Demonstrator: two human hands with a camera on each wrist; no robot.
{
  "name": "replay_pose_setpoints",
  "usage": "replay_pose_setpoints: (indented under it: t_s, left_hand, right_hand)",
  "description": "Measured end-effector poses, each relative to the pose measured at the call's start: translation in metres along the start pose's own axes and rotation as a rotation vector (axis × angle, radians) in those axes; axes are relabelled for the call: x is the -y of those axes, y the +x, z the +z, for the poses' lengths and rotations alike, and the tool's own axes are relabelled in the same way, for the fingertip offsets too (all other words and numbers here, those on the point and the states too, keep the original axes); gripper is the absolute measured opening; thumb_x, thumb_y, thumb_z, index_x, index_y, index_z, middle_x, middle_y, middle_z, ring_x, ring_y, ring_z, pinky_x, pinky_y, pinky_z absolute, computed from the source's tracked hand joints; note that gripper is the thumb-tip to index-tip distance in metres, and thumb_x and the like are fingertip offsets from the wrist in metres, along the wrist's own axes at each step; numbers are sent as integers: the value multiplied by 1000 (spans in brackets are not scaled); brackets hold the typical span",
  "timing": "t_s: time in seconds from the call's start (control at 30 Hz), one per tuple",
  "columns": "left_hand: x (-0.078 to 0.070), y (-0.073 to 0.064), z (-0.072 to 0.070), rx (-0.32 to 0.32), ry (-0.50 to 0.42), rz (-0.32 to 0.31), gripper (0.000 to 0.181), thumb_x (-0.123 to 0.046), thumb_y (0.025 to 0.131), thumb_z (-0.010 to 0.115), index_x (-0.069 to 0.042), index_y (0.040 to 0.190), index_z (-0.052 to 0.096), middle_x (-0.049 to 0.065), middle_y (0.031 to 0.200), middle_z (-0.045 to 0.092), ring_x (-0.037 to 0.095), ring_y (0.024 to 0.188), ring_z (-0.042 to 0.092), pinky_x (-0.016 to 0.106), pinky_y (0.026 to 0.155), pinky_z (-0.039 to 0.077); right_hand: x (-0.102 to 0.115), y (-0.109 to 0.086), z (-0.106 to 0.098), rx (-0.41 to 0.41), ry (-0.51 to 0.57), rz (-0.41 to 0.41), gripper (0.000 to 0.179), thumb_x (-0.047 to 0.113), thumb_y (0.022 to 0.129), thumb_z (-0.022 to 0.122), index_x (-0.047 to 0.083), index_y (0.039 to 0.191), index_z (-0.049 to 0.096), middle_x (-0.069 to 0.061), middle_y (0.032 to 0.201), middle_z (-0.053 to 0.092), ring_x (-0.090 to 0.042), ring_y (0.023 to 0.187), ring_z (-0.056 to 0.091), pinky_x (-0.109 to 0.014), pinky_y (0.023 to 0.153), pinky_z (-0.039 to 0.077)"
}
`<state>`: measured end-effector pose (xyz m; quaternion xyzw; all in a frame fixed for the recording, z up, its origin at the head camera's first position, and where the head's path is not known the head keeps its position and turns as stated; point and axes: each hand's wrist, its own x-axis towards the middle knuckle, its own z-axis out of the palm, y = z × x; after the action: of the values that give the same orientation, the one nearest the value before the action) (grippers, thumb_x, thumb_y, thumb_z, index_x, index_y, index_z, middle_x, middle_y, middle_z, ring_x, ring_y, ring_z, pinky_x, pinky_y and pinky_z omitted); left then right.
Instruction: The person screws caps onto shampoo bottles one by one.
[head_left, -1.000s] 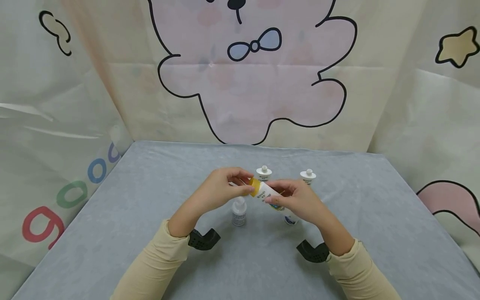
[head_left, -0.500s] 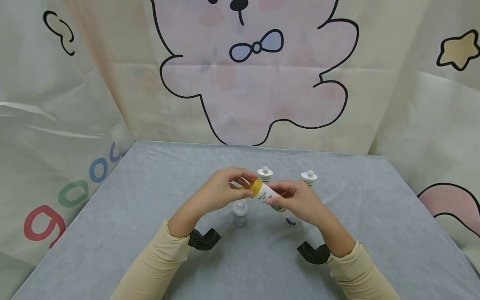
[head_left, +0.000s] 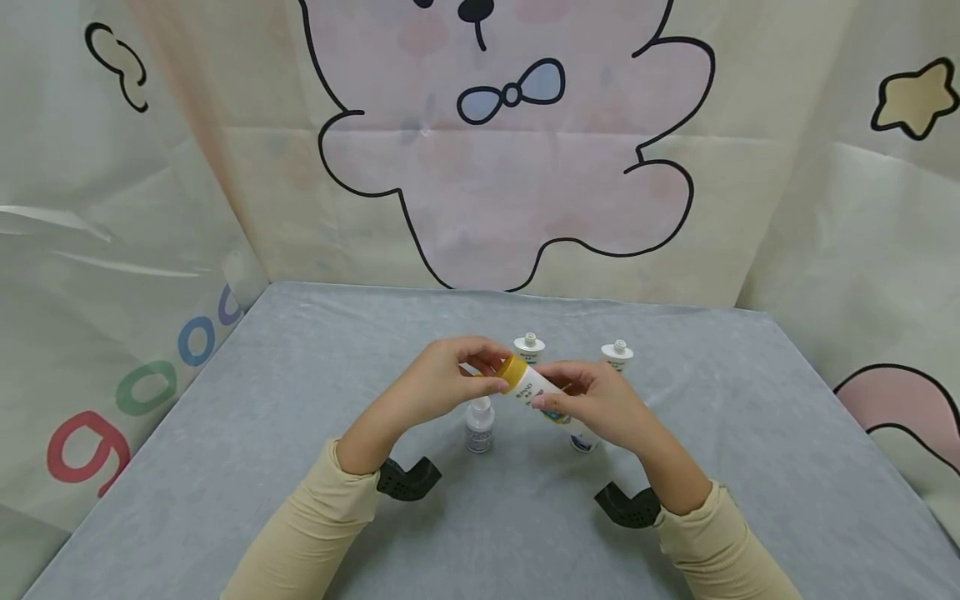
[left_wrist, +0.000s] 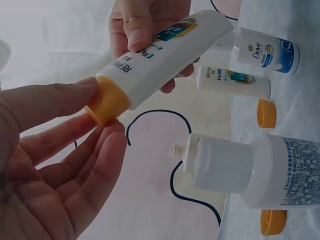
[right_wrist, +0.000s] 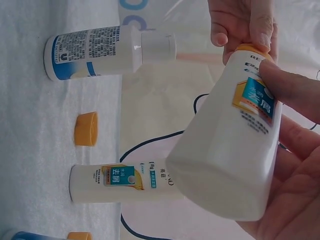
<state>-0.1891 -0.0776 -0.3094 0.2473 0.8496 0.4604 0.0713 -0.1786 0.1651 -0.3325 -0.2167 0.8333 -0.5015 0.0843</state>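
A white shampoo bottle (head_left: pixel 534 390) with a yellow cap (head_left: pixel 513 371) is held tilted above the table, its capped end toward the left. My left hand (head_left: pixel 450 375) pinches that cap between thumb and fingertips, as the left wrist view also shows. Around the bottle's body my right hand (head_left: pixel 600 400) keeps its grip, thumb across the label. Just below the left hand stands a white bottle with a translucent cap (head_left: pixel 479 429). Under the right hand, a Dove bottle (left_wrist: pixel 265 52) is mostly hidden in the head view.
Two white bottles with bare nozzles, one left (head_left: pixel 529 346) and one right (head_left: pixel 617 352), stand behind my hands. Loose yellow caps, one nearer the Dove bottle (left_wrist: pixel 266 113) and another lower (left_wrist: pixel 273 222), lie on the grey cloth (head_left: pixel 480 533). Printed curtains surround the table.
Both hands stay almost in place with the bottle and its cap. The left fingers shift only slightly on the cap.
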Motion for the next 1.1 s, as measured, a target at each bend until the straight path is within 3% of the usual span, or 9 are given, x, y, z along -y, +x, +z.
replay_pose_setpoints:
  t_s: [0.73,0.93,1.1]
  left_hand:
    - [1,-1,0,-5,-17,86,31,-13,90,73,-13,121,70,2,117,70,16,105,64,28,88,56]
    - [1,1,2,-23,-21,73,45,-19,90,75,-15,133,62,1,129,62,18,114,61,32,96,54]
    - [2,2,4,-28,-35,67,33,-19,91,73,-12,123,68,2,116,67,16,105,62,31,91,55]
  right_hand:
    - [-2,0,-1,11,-8,-22,35,20,93,71,2,124,68,-14,107,73,-13,79,66,-28,68,57]
    - [-1,0,-1,14,-1,-21,35,18,93,70,1,124,67,-13,103,73,-13,79,66,-28,68,57]
    - [0,0,-2,19,7,-8,36,18,93,71,1,124,67,-14,103,73,-13,78,66,-27,68,57]
